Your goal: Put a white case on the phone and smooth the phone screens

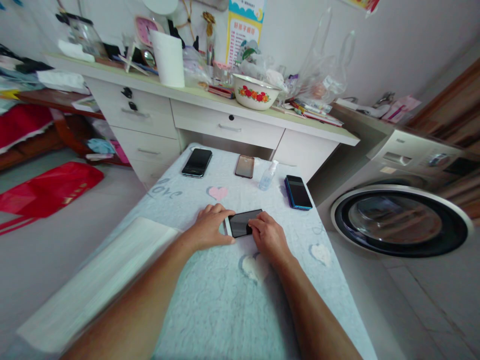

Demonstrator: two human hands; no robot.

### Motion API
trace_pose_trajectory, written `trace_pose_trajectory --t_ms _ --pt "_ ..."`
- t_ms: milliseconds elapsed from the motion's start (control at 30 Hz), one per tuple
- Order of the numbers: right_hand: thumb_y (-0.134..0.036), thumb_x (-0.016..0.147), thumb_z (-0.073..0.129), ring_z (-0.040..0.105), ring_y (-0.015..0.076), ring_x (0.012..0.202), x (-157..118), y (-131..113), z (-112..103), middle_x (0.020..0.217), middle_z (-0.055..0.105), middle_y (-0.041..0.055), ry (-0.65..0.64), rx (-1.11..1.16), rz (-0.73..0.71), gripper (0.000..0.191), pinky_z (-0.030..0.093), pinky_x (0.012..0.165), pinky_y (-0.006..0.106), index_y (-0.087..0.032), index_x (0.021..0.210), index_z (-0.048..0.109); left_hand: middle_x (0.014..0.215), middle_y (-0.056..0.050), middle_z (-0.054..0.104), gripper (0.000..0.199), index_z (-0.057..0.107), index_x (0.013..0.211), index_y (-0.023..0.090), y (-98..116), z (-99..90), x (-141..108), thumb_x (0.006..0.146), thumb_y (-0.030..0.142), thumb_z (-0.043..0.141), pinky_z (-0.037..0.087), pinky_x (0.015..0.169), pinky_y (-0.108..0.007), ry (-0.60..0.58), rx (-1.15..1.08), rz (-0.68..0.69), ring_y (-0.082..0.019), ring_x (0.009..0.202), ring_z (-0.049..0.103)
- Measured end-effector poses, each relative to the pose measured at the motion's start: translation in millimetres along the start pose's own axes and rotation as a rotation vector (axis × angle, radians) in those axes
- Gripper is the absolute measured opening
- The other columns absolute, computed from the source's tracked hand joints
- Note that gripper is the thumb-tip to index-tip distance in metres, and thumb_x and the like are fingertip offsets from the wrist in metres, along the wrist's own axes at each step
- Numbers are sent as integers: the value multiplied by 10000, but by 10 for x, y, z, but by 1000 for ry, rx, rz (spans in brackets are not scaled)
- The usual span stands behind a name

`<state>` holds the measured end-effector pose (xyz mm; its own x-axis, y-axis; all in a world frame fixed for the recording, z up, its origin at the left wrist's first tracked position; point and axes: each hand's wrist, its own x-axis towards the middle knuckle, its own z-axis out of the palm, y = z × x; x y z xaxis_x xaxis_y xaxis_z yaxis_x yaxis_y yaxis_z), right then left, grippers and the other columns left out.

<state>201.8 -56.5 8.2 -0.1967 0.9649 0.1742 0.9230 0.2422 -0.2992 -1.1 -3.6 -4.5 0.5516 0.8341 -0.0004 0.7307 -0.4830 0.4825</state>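
A smartphone [239,224] with a dark screen and a white end lies flat on the cloth-covered table [210,310]. Around its left end, my left hand [210,226] is closed, thumb at the near edge and fingers at the far edge. My right hand [270,235] is curled over the right end, its fingertips bunched against the screen. Whatever those fingertips may pinch is hidden. Beyond the hands lie a black phone [197,163], a brownish clear phone case [245,166] and an upright clear spray bottle [268,176]. A blue-edged phone [298,192] rests to the right.
A long pale folded cloth or sheet [101,280] lies along the table's left side. Behind stands a white drawer desk [228,120] with a paper roll [167,59] and a flowered bowl [256,93]. A washing machine [399,155] stands right; a red bag [56,187] lies left.
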Motion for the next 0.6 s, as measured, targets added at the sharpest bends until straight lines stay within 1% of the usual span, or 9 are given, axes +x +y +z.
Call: trace_pose_trajectory --t_ms 167,333,500,600 --pt "-194 889 457 547 133 823 3 148 -15 886 589 34 54 -45 91 244 389 730 201 -235 933 694 1171 -42 506 735 493 1255 310 20 -20 3 581 519 695 329 937 -366 -12 6 -10 -274 1101 432" --pt "-201 895 456 554 122 804 4 274 -9 895 583 32 94 -34 135 246 382 728 195 -229 957 692 1173 -45 506 732 495 1255 303 20 -27 2 583 513 694 328 934 -372 -8 3 -6 -275 1098 432" --pt "-201 894 460 554 130 822 46 342 -9 900 580 30 117 -42 171 239 379 740 203 -227 941 693 1149 -38 509 729 497 1249 315 3 -9 2 579 523 696 332 928 -369 -2 0 -6 -274 1086 434" --pt "-200 891 465 553 131 835 86 351 -14 910 583 33 120 -35 188 236 378 753 203 -221 944 694 1142 -40 509 729 498 1251 301 4 -6 2 582 512 698 333 928 -366 -2 -6 0 -271 1081 436"
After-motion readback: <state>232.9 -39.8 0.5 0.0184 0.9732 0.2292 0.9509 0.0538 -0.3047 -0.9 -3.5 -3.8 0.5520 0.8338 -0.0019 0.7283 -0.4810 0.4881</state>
